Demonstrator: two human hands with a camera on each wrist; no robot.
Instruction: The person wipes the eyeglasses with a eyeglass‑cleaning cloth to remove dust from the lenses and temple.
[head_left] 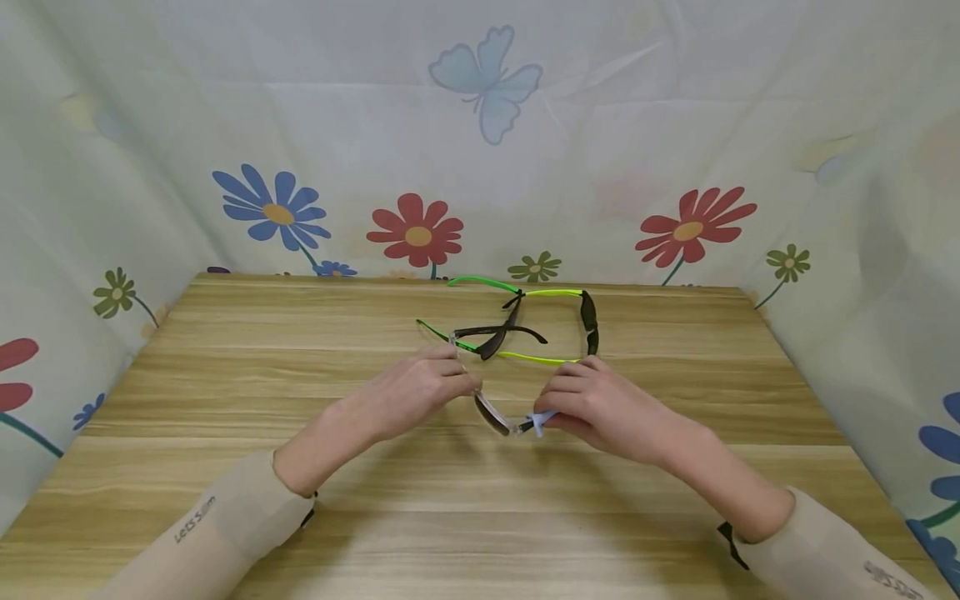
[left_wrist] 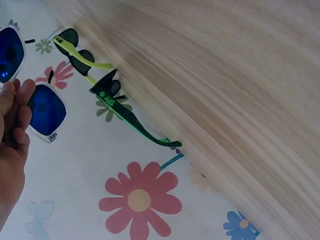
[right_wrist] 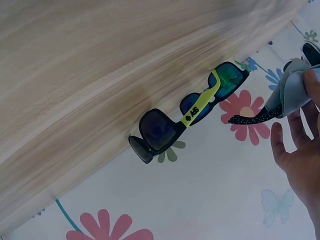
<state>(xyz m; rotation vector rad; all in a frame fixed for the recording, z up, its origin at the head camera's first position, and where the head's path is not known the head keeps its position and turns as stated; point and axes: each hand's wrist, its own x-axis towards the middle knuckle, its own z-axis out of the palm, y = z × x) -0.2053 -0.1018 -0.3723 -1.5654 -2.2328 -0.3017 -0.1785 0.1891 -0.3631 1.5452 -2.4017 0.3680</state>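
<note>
My left hand [head_left: 431, 379] pinches the middle of a pair of sunglasses [head_left: 491, 414] with a clear-white frame and dark arms. In the left wrist view the left hand [left_wrist: 12, 125] grips between its blue mirrored lenses [left_wrist: 47, 110]. My right hand [head_left: 600, 404] pinches a light blue cloth [head_left: 542, 419] around one arm of these sunglasses. The right wrist view shows the cloth [right_wrist: 295, 87] folded over that arm, with the speckled black tip [right_wrist: 255, 117] sticking out beside the fingers of the right hand [right_wrist: 307, 160].
Beyond the hands, sunglasses with green arms [head_left: 483, 281] and sunglasses with yellow arms [head_left: 553, 292] stand close together on the wooden table [head_left: 300, 333]. A flower-printed curtain [head_left: 585, 167] hangs behind the table and along both sides.
</note>
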